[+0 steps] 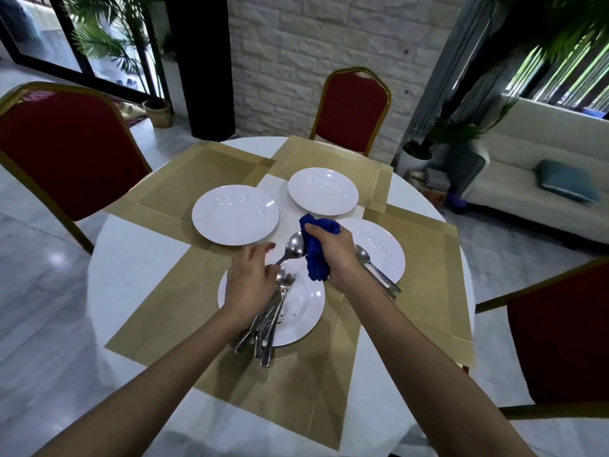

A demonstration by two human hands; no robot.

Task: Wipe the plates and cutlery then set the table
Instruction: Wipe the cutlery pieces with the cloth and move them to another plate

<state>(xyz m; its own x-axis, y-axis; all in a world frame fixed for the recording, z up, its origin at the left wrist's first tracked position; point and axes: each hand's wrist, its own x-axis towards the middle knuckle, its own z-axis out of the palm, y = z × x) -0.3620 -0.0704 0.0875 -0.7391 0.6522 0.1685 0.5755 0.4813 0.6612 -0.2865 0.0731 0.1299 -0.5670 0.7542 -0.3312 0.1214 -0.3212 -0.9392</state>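
— Where's the spoon (294, 246)?

— Raised between the two hands. The left hand (252, 278) pinches its handle low down, a couple of fingers stretched out straight above the pinch, and the bowl tilts up toward the right hand (333, 255).

— And the right hand?

— Curled tight round a bunched blue cloth (316, 258). The cloth sticks out above and below the fist and touches the spoon's bowl on its right edge.

— What's underneath?

— Directly below the left hand sits the near plate (308, 305), with a few small reddish spots on it. A cutlery pile (267, 321) lies across its left part, partly under the left wrist, the handles running off the rim toward the person. A fork's tines show just below the fingers.

— Other plates?

— Behind the right hand is the right-side plate (385, 242); a second spoon (375, 268) rests on it just right of the wrist, another handle beside it. Beyond the cloth stands the far plate (323, 191), and beyond the left hand the left-side plate (235, 214). Both look bare.

— All on what?

— Tan placemats (290, 374), one under each plate, on a round white counter (131, 265). Red chairs (352, 110) with gold frames stand around it.
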